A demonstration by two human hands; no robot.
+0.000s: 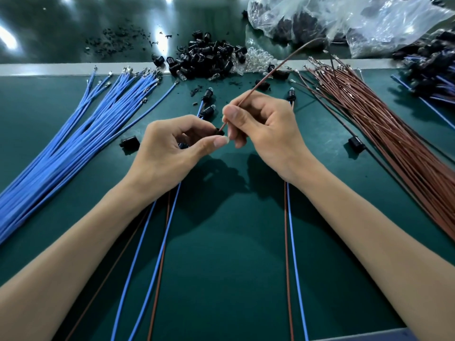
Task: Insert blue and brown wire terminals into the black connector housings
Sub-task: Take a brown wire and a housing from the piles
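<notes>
My left hand [172,146] pinches a small black connector housing [217,131] between thumb and fingers; most of the housing is hidden. My right hand [261,124] pinches a brown wire [268,75] whose lower end meets the housing, while the rest arcs up toward the back. A blue wire [157,254] runs from under my left hand toward me. A fan of loose blue wires [81,134] lies at the left, a bundle of brown wires [394,134] at the right. A pile of black housings [209,57] sits at the back centre.
Loose housings lie on the green mat [221,242], one [129,142] left of my hand, one [355,143] at the right. Wired assemblies [290,242] trail toward me. A clear plastic bag [344,20] sits back right, with finished pieces [428,70] at the far right.
</notes>
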